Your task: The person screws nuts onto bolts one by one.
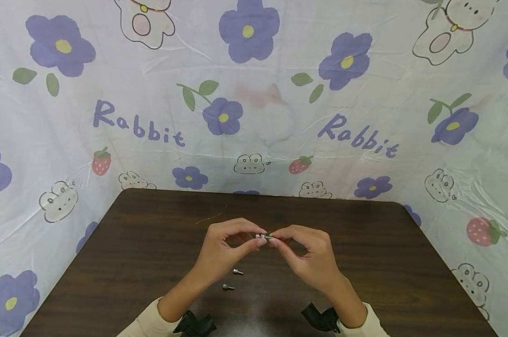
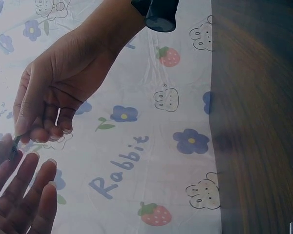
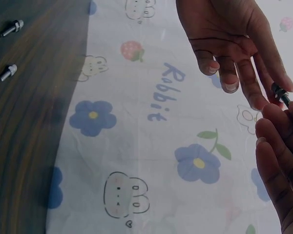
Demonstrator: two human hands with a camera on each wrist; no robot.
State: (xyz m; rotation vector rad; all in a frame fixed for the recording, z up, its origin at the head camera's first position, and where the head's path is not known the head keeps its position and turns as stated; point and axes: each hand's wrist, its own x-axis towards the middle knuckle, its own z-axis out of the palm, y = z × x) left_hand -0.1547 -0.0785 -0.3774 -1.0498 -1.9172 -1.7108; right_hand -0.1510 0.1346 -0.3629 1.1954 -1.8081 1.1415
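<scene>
Both hands meet over the table in the head view, with a small metal screw [image 1: 264,237] between them. My left hand [image 1: 228,245] pinches the screw's head end between thumb and index finger. At the other end, my right hand [image 1: 310,252] pinches the thin shank with thumb and fingertips. The right wrist view shows the screw's dark, thicker head [image 3: 278,90] at the left fingertips; the fingers cover part of it. Two similar screws, an upper one [image 1: 238,271] and a lower one [image 1: 228,287], lie on the table below the left hand.
A dark wood-grain table [image 1: 153,243] lies beneath the hands. Behind and at its sides hangs a pale cloth [image 1: 271,126] printed with flowers and rabbits. Black devices [image 1: 197,324] are worn at both wrists, and a thin thread-like strand [image 1: 209,217] lies toward the table's back.
</scene>
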